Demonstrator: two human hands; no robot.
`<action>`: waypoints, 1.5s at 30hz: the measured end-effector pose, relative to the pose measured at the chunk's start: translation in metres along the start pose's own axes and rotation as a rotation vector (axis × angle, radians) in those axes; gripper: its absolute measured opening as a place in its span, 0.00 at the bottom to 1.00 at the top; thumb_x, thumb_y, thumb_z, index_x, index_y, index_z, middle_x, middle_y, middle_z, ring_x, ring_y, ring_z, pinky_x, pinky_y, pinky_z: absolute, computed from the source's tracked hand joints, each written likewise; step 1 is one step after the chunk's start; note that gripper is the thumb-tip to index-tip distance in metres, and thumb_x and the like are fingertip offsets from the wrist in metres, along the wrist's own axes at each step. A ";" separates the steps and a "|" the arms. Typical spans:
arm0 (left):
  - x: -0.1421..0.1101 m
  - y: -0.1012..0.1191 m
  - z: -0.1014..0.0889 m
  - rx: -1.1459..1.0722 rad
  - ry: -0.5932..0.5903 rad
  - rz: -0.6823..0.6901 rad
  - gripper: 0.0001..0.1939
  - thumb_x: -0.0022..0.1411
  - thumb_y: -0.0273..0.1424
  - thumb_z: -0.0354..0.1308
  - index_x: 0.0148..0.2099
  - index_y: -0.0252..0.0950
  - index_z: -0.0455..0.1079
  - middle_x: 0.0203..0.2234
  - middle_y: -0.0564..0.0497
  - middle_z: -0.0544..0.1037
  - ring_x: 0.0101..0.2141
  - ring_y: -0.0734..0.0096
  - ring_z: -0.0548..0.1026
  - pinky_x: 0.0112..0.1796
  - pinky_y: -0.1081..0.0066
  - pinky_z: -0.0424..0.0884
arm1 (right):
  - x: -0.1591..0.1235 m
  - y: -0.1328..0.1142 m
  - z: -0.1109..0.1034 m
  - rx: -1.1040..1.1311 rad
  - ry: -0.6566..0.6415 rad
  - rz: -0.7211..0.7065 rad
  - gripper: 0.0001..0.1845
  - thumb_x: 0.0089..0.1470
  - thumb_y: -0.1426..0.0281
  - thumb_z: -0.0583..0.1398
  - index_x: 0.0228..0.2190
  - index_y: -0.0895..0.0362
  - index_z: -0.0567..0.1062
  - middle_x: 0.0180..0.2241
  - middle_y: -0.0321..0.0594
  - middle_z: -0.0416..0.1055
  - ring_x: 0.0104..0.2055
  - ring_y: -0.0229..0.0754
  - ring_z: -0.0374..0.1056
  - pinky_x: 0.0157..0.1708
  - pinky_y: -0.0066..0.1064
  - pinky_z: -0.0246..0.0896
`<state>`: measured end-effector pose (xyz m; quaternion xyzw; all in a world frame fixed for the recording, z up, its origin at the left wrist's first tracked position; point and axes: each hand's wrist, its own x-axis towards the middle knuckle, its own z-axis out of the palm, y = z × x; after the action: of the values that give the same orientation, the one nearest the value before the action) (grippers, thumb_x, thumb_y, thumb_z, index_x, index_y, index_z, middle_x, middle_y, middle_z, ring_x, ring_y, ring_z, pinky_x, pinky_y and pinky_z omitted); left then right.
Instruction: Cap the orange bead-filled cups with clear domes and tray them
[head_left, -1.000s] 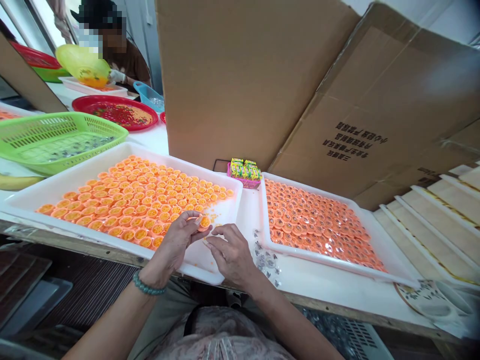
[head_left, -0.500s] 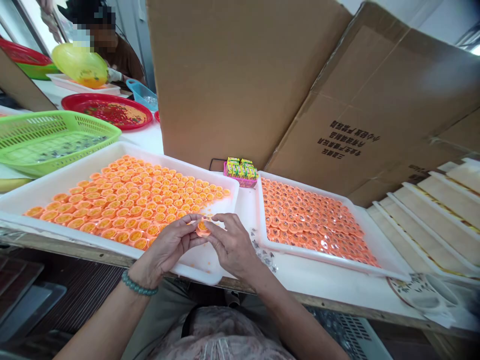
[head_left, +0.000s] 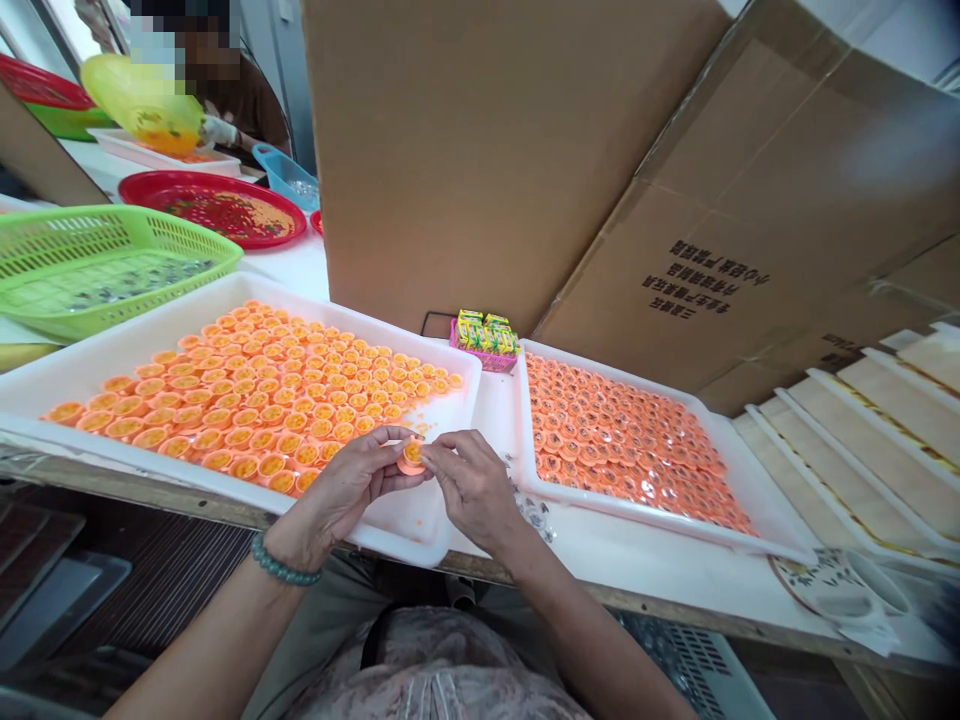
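Orange cup [head_left: 412, 460], with yellow filling showing in its round mouth, is held up over the near right end of the first white tray [head_left: 414, 548], clear of the tray floor. It is gripped at its left side by the left hand [head_left: 346, 492], the thumb and forefinger being closed on it and the other fingers curled beneath. By the right hand [head_left: 478, 492] the cup's right edge is met, or nearly so, with thumb and fingertips drawn close together; whether anything small is pinched between them cannot be told. A beaded bracelet [head_left: 283, 565] is worn on the left wrist. Most of the first tray is covered by rows of filled cups [head_left: 232, 400], and a few orange crumbs are scattered near its bare right end. To the right, a second white tray [head_left: 765, 520] is largely filled with cups under shiny clear covers [head_left: 622, 440]. Small clear pieces [head_left: 536, 515] are strewn on the table between the trays, beside the second one. Behind that gap, a pink basket [head_left: 487, 361] is filled with yellow-green packets [head_left: 484, 332] and is backed by cardboard [head_left: 480, 170]. At the far left, a yellow bowl [head_left: 135, 95] is held tilted by a co-worker's gloved hand [head_left: 219, 131].
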<state>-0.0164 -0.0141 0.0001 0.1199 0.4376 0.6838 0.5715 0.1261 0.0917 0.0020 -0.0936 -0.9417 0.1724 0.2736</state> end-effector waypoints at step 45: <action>0.002 -0.002 0.006 0.107 0.188 0.053 0.07 0.54 0.28 0.61 0.36 0.31 0.72 0.32 0.46 0.77 0.34 0.64 0.77 0.42 0.65 0.73 | -0.033 0.020 -0.015 0.635 0.231 0.762 0.10 0.47 0.64 0.64 0.31 0.56 0.76 0.28 0.37 0.74 0.29 0.39 0.69 0.32 0.31 0.65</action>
<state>-0.0111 -0.0097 0.0016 0.0969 0.5217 0.6826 0.5025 0.1630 0.1058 -0.0097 -0.3611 -0.7054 0.5262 0.3085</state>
